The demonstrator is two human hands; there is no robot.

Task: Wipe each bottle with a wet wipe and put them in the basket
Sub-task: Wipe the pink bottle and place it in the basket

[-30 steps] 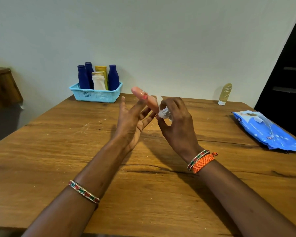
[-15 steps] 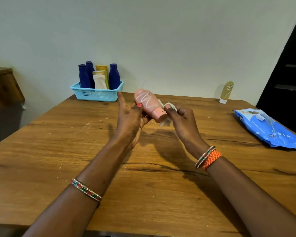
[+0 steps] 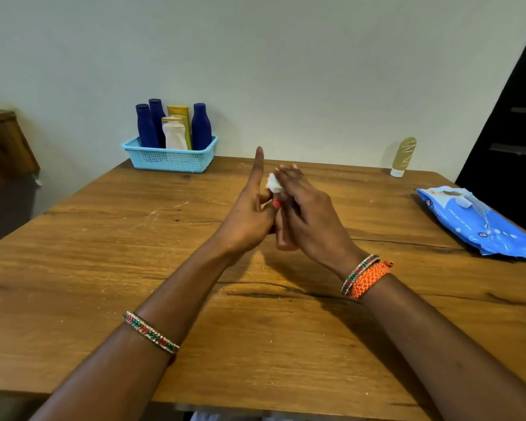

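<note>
A: Pink bottle (image 3: 283,235) — where is it?
B: Between the two hands, above the middle of the wooden table (image 3: 104,268). Only its lower part shows; the hands hide the rest.
A: How do the hands sit?
B: The left hand (image 3: 249,220) grips the bottle with thumb and curled fingers, index finger pointing straight up. The right hand (image 3: 307,220) lies over the bottle, fingers extended, pressing a white wet wipe (image 3: 273,183) against its far end.
A: What is in the basket (image 3: 170,158)?
B: The light blue basket stands at the table's far left edge by the wall. It holds three dark blue bottles (image 3: 201,127), a white bottle (image 3: 174,135) and a yellow tube (image 3: 179,112), all upright and packed close together.
A: Anything outside it?
B: A gold bottle (image 3: 403,156) stands cap down at the far right edge, well apart from the basket. A blue wipes pack (image 3: 474,223) lies flat on the right side.
A: And the room?
B: A plain pale wall (image 3: 286,71) behind the table, a dark doorway (image 3: 516,117) at right, a brown wooden piece (image 3: 3,141) at left.
</note>
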